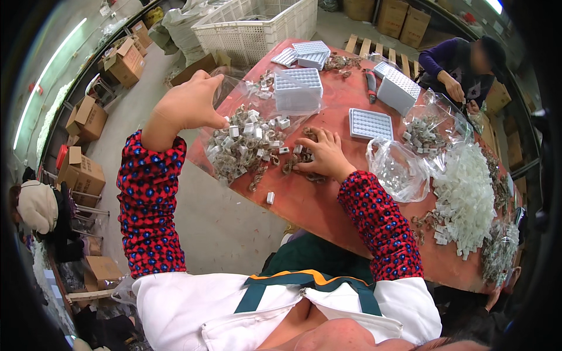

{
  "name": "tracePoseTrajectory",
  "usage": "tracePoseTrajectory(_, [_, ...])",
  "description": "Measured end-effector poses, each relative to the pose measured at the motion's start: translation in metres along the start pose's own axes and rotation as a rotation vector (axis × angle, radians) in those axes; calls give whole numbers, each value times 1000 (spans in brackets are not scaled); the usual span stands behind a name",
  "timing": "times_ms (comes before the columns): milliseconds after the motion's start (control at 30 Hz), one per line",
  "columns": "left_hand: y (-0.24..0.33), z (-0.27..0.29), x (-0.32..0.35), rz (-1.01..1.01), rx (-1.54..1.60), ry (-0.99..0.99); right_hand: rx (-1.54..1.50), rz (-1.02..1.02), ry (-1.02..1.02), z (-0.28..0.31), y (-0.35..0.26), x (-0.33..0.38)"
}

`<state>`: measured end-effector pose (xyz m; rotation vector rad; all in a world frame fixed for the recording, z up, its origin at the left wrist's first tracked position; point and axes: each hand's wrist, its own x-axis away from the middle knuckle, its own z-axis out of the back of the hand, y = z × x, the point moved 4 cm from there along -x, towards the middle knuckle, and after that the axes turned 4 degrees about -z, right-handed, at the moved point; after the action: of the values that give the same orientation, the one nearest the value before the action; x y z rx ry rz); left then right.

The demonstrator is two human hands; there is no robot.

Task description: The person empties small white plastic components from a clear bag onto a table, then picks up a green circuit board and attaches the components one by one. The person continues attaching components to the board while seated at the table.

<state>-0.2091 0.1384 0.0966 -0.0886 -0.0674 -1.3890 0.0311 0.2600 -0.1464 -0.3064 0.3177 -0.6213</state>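
Observation:
My left hand (186, 105) is at the left edge of the red table, its curved fingers closed on the rim of a clear plastic bag (229, 89). The thumb stands away from them, pointing at a heap of small white blocks with brownish metal pieces (249, 140). Plastic film lies around part of that heap. My right hand (329, 155) rests just right of it, fingers spread over a few loose brownish pieces (303, 157). The fingertips touch or nearly touch these pieces. A single white block (270, 198) lies near the table's front edge.
Stacked white gridded trays (298, 90) stand behind the heap. A flat tray (371, 124), a tool with red-and-black handles (370, 85), a crumpled clear bag (398, 169) and a pile of translucent pieces (465, 193) lie rightward. A co-worker (468, 67) works across the table.

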Motion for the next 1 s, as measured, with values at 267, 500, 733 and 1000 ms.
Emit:
tracePoseTrajectory(267, [-11,-16,16,-29,213,37,-1,156,107,7,-12,22])
tracePoseTrajectory(500, [-11,-18,18,-64,277,116,-694,-121,107,47,11,12])
tracePoseTrajectory(733, [1,-16,18,-98,297,104,-1285,126,-125,158,-74,-36])
tracePoseTrajectory(1000, [-13,-15,23,-244,412,114,-1221,-336,-827,103,-147,-131])
